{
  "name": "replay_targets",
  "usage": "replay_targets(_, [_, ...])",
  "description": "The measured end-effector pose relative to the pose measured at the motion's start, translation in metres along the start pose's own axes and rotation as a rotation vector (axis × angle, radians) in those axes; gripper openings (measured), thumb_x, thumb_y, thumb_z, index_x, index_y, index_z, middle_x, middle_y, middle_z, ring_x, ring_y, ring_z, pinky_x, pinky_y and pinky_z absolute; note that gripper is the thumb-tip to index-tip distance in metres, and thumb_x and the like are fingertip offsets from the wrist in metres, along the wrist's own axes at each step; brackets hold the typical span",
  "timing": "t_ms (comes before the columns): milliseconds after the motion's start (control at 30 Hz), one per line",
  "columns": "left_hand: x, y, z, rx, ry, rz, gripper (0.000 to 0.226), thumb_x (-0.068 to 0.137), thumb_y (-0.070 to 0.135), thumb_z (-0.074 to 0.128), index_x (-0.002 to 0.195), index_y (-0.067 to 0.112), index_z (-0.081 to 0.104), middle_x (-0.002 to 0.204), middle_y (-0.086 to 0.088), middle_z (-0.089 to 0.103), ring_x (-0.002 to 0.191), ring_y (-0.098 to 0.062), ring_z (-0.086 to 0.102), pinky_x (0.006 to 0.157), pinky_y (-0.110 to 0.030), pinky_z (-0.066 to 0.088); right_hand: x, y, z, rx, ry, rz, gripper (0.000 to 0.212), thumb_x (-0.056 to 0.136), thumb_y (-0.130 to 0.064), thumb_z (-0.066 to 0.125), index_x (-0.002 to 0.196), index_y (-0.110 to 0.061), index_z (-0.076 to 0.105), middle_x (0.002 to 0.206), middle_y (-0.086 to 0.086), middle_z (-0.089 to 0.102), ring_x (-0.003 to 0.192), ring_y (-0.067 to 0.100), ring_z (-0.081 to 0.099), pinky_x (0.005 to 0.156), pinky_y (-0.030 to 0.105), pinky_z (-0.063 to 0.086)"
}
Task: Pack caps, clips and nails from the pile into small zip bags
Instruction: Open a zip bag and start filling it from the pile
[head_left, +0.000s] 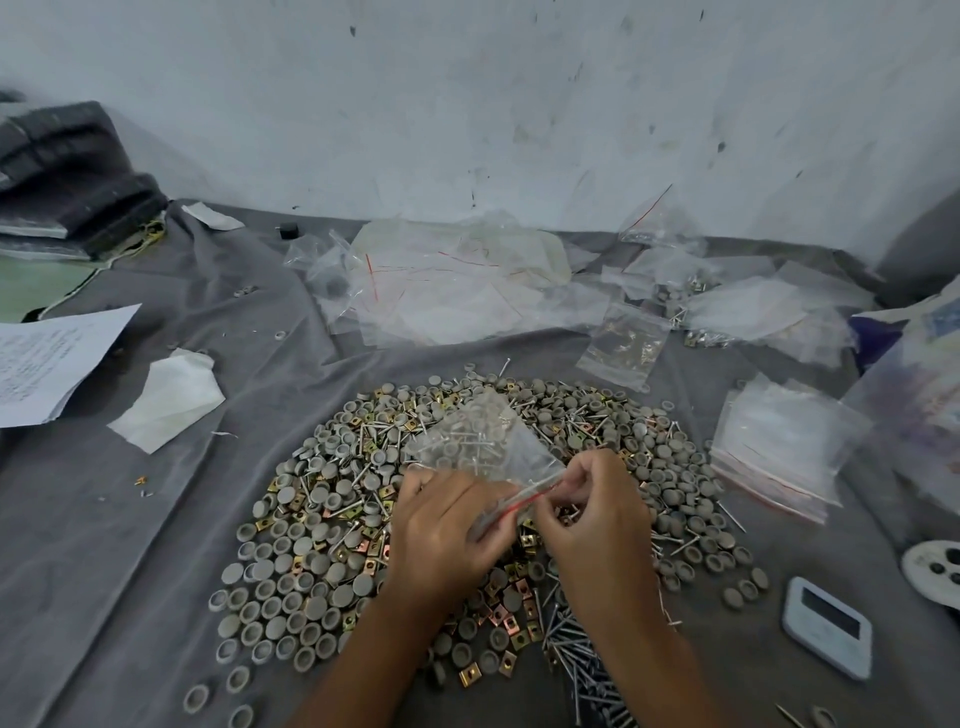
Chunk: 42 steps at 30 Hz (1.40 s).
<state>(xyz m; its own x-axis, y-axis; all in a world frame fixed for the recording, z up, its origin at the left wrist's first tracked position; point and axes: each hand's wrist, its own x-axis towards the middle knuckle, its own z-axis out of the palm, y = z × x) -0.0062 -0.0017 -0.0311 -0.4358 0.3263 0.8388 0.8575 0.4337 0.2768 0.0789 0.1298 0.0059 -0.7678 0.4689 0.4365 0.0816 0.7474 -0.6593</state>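
Zip bag (483, 447), part-filled, pinched at red seal by left hand (441, 530) and right hand (592, 514) above pile (322, 519); sealing step; next: press strip fully closed

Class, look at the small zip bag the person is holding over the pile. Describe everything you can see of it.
The zip bag is small, clear, crinkled thin plastic with a red line along its zip edge. That edge faces the person, and the left hand and right hand both pinch it there. The body tilts up and away above the pile of caps, clips and nails. A few nails and at least one grey cap show through it. Whether the zip is fully closed cannot be told.
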Motion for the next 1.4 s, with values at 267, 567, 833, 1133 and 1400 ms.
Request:
replay_targets(267, [-0.005, -0.004, 0.004, -0.054, -0.014, 0.051, 0.014, 0.090, 0.025, 0.066, 0.088, 0.017, 0.078, 0.079, 0.010, 0.069, 0.069, -0.007, 0.060, 0.072, -0.029, 0.040, 0.002, 0.004, 0.013, 0.039, 0.059, 0.058, 0.057, 0.073, -0.008, 0.084, 0.095, -0.037, 0.040, 0.093, -0.017, 0.048, 0.083, 0.001, 0.055, 0.064, 0.007, 0.043])
replay_targets(567, [-0.003, -0.002, 0.000, -0.125, -0.105, -0.252, 0.023, 0.084, 0.031, 0.065, 0.094, 0.014, 0.075, 0.080, 0.013, 0.066, 0.068, 0.007, 0.052, 0.064, -0.033, 0.049, -0.004, 0.019, -0.040, -0.048, -0.285, 0.125, 0.032, 0.081, -0.037, 0.077, 0.091, -0.043, 0.048, 0.090, -0.020, 0.054, 0.078, -0.003, 0.054, 0.062, 0.015, 0.041])
replay_targets(833, [0.023, -0.005, -0.015, -0.243, -0.397, -0.629, 0.002, 0.090, 0.041, 0.062, 0.088, 0.043, 0.062, 0.070, 0.014, 0.064, 0.057, -0.003, 0.061, 0.043, -0.024, 0.053, -0.026, 0.035, -0.072, -0.315, -0.644, 0.129, 0.013, 0.088, -0.043, 0.072, 0.088, -0.042, 0.060, 0.093, -0.025, 0.058, 0.090, -0.008, 0.052, 0.078, 0.021, 0.045])
replay_targets(1133, [0.063, -0.012, -0.036, -0.229, -0.370, -0.571, 0.008, 0.089, 0.042, 0.067, 0.085, 0.035, 0.066, 0.068, 0.013, 0.062, 0.048, 0.004, 0.053, 0.041, -0.010, 0.036, -0.008, 0.041, -0.078, -0.209, -0.636, 0.129, 0.015, 0.096, -0.039, 0.063, 0.081, -0.038, 0.062, 0.093, -0.019, 0.056, 0.087, -0.004, 0.052, 0.071, 0.020, 0.037])
replay_targets(1400, [0.053, -0.003, -0.029, -0.260, -0.429, -0.590, 0.008, 0.087, 0.044, 0.071, 0.083, 0.038, 0.069, 0.070, 0.013, 0.065, 0.057, -0.003, 0.058, 0.049, -0.014, 0.042, 0.027, -0.017, -0.059, -0.011, -0.256, -0.126, 0.009, 0.097, -0.025, 0.064, 0.103, -0.028, 0.070, 0.098, -0.017, 0.064, 0.090, -0.004, 0.058, 0.078, 0.012, 0.046])
